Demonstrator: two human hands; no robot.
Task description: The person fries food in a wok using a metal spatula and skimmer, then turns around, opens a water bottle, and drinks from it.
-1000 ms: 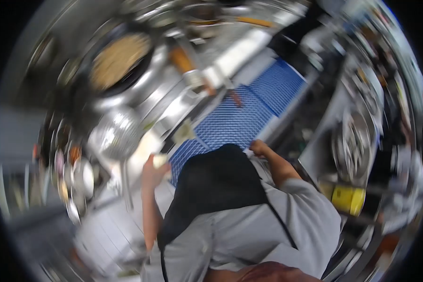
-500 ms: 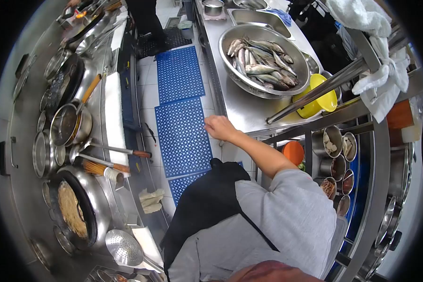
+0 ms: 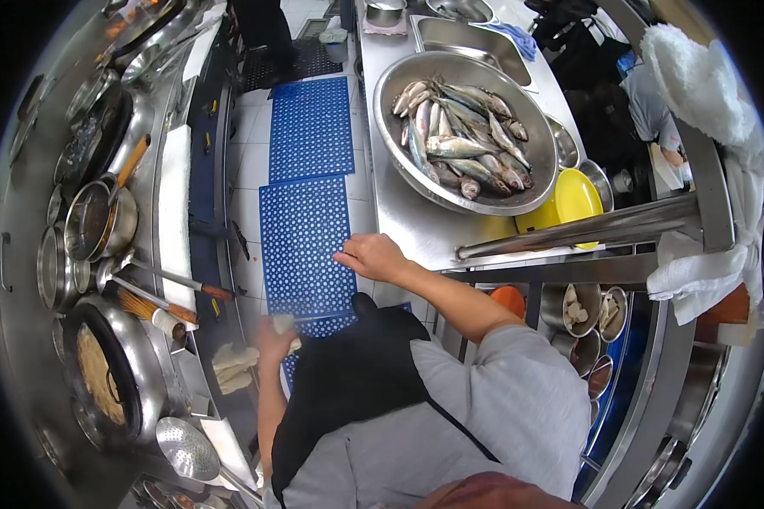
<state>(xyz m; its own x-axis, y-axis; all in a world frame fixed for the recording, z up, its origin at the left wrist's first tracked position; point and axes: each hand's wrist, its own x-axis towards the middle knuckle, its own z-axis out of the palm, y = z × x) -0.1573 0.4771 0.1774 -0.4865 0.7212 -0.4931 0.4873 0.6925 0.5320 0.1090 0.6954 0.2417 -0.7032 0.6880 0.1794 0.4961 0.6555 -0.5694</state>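
My left hand (image 3: 272, 343), slightly blurred, is closed around a small pale item (image 3: 283, 324) beside my black apron (image 3: 339, 373). A crumpled beige cloth (image 3: 233, 367) hangs at the stove's edge, left of that hand. My right hand (image 3: 372, 257) is held out with curled fingers and nothing visible in them, above the blue floor mat (image 3: 306, 220) and by the corner of the steel table (image 3: 412, 225). On the table, a large steel bowl (image 3: 542, 144) holds several whole fish (image 3: 458, 146).
Woks, pans and a perforated ladle (image 3: 187, 448) line the left stove. A yellow bowl (image 3: 579, 199) sits behind a metal rail (image 3: 586, 227). Steel food pots (image 3: 575, 310) are at the lower right. One person's dark-clothed legs (image 3: 263, 34) stand far ahead; another person (image 3: 651, 106) is at the right.
The view has turned from the stove toward the fish table, then shifted slightly. My left hand, out of view half a second ago, shows again. My right hand stays curled, now nearer the table corner.
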